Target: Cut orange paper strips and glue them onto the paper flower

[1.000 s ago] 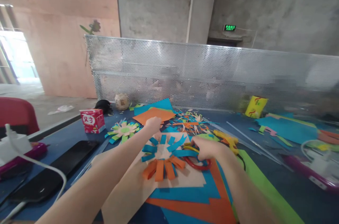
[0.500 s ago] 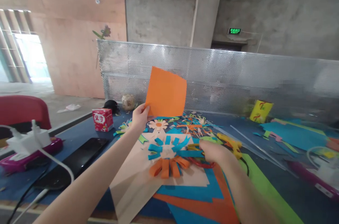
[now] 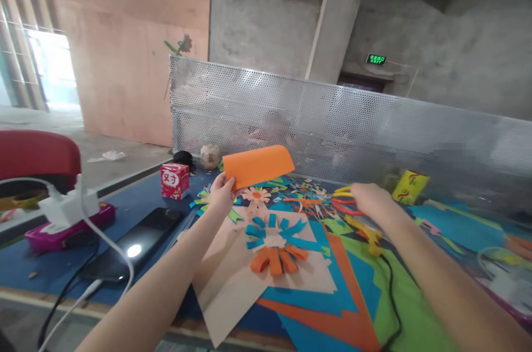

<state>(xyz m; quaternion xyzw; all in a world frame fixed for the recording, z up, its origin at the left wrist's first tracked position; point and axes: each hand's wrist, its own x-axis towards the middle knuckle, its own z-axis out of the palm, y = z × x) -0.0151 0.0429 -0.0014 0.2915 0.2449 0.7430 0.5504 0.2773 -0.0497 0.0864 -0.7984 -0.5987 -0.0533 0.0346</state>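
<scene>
My left hand pinches the lower left corner of an orange sheet of paper, which is raised above the table and bends over toward me. Over on the right, my right hand is closed round a pair of scissors with yellow and red handles; their blades cannot be made out. Between my arms a flower of blue and orange paper loops lies on pale paper. A yellow glue gun rests below my right hand.
Paper scraps and a small paper flower lie farther back. On the left are a phone, a red box and a power strip with cables. A perforated metal screen stands behind the table; a yellow roll stands right.
The orange sheet has tipped from upright to bent over and is lower. My right hand has moved right and away from the blue and orange flower, carrying the scissors. The view has shifted a little.
</scene>
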